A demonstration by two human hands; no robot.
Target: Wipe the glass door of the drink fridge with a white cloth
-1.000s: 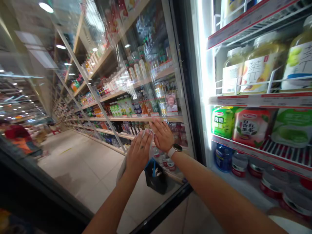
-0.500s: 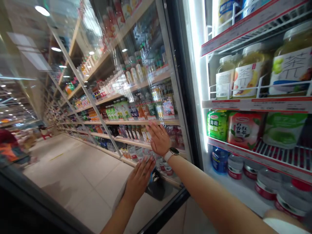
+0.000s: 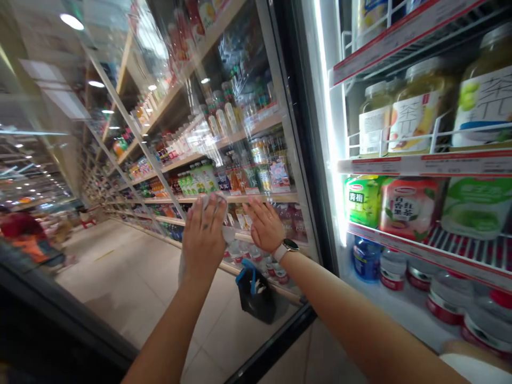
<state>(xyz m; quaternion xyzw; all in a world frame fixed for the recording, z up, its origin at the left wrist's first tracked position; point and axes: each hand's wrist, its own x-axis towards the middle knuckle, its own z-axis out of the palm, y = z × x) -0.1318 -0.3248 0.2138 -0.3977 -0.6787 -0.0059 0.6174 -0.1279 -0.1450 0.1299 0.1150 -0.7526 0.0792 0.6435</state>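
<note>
the left hand, fingers flat rather than gripping, pins a white cloth to the glass door at 8 o'clock. the right hand lies open and empty on the glass, a smartwatch on its wrist. with no closed grip, the cloth could slip if the palm eases. at 3 o'clock, a green pack reads 青梅 and a pink pack reads 红茶.
</note>
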